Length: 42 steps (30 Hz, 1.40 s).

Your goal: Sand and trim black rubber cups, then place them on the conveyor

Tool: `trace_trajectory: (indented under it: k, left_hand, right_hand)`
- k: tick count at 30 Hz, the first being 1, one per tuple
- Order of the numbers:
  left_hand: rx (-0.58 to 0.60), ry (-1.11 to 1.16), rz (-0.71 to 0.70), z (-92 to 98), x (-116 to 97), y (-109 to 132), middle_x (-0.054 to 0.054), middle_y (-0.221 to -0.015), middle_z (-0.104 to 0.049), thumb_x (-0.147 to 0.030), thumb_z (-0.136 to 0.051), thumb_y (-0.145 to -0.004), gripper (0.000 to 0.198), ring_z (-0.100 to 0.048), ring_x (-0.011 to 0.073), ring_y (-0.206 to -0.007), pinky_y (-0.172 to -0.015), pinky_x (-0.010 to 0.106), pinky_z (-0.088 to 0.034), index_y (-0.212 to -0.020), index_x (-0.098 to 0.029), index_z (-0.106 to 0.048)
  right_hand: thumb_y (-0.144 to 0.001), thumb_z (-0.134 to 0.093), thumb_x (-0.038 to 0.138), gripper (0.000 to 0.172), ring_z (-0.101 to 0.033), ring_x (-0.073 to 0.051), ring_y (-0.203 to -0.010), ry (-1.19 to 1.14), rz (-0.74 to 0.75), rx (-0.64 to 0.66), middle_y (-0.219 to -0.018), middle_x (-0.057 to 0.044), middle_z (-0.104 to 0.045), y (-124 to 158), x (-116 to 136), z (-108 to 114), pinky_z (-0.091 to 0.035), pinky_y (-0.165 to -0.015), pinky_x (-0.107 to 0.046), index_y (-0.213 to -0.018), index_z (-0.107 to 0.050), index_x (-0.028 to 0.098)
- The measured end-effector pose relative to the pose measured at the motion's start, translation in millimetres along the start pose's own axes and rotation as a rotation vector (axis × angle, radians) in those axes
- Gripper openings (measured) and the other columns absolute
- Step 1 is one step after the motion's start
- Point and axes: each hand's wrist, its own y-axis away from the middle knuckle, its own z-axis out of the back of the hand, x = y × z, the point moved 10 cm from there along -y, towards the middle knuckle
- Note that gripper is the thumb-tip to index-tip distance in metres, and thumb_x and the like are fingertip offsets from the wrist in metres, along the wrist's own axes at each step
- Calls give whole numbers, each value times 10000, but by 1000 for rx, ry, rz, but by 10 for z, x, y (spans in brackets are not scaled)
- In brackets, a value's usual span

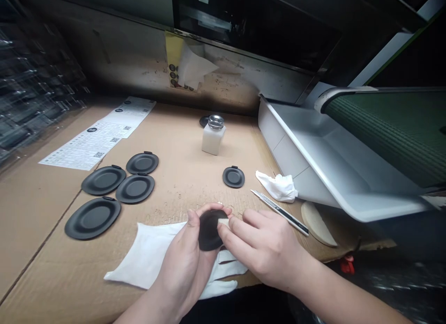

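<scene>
My left hand (186,263) is closed round a small black oval cap (209,231), held just above a white cloth (146,254) on the cardboard-covered table (45,268). My right hand (265,245) presses its fingertips, pinched on a small pale piece (223,222), against the cap's right edge. Several larger black oval caps (104,180) lie in a group to the left. One smaller black cap (233,177) lies alone ahead of my right hand.
A white bottle with a metal top (213,134) stands further back. A crumpled white wipe (278,186) and a slim utility knife (278,211) lie right of centre. A grey tray (334,175) and green conveyor belt (390,128) fill the right. Printed sheets (101,138) lie back left.
</scene>
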Motion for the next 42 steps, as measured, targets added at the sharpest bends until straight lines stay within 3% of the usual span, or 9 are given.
trace_trajectory:
  k: [5, 11, 16, 19, 23, 30, 33, 38, 42]
  left_hand:
    - [-91, 31, 8, 72, -12, -2, 93, -973, -661, -426, -400, -865, 361, -586, 222, -978, -896, 360, -427, -983, -147, -597]
    - [-93, 105, 20, 81, -17, 15, 220, -1070, -638, -408, -382, -873, 458, -583, 295, -1034, -920, 409, -421, -1151, -66, -509]
    - [-89, 152, 49, 105, 14, 25, 227, -1092, -634, -448, -374, -865, 514, -569, 303, -1065, -933, 394, -417, -1183, -62, -493]
    - [-80, 173, 53, 115, 26, 31, 203, -1058, -655, -462, -374, -861, 520, -574, 291, -1058, -943, 394, -407, -1174, -68, -510]
    - [-72, 176, 32, 100, 0, 32, 187, -1031, -666, -442, -382, -866, 500, -578, 285, -1045, -955, 414, -389, -1165, -67, -524]
    - [48, 219, 38, -20, 17, 23, 118, -1211, -587, -463, -358, -872, 483, -446, 236, -1200, -1030, 385, -299, -1190, -138, -522]
    - [62, 212, 26, -37, 11, 26, 113, -1219, -580, -464, -357, -872, 469, -454, 243, -1198, -1043, 416, -277, -1215, -177, -495]
    - [-15, 145, 37, 59, 33, 9, 164, -1078, -645, -405, -441, -851, 399, -543, 265, -1101, -1018, 432, -305, -1146, -148, -523]
    - [16, 121, 45, 118, 63, -44, 131, -959, -686, -368, -529, -807, 306, -605, 246, -970, -927, 393, -382, -1025, -170, -612]
  right_hand:
    - [-817, -534, 160, 160, -471, -124, -584, 11, 28, -127, -781, -11, -653, -38, -79, 83, -303, -468, -291, -962, -602, 161]
    - [-799, -566, 105, 324, -557, -151, -781, -165, -384, -278, -921, -18, -667, 481, -724, 72, -459, -709, -305, -1100, -550, 222]
    - [-842, -499, 159, 276, -564, -182, -849, -139, -466, -66, -994, -48, -653, 704, -645, -284, -473, -753, -345, -1103, -569, 215]
    - [-844, -514, 240, 278, -537, -207, -987, -270, -451, -2, -1100, -64, -606, 658, -510, -347, -471, -828, -390, -1117, -558, 216]
    - [-852, -508, 274, 252, -512, -203, -1028, -416, -476, -47, -1105, -62, -585, 466, -516, -242, -452, -869, -391, -1093, -558, 220]
    - [-838, -522, 214, 102, -518, -139, -750, -488, -447, -53, -786, -13, -591, -93, -445, -281, -438, -664, -269, -829, -624, 216]
    - [-840, -518, 219, 138, -522, -130, -759, -392, -479, 4, -758, -5, -586, -180, -704, -379, -422, -671, -250, -741, -613, 208]
    - [-843, -507, 213, 151, -566, -141, -758, -220, -661, 103, -767, -14, -629, -104, -1498, -647, -410, -671, -257, -763, -635, 207]
    - [-834, -527, 229, 148, -582, -141, -765, -143, -658, 206, -785, -7, -650, -139, -1645, -869, -395, -626, -247, -746, -646, 225]
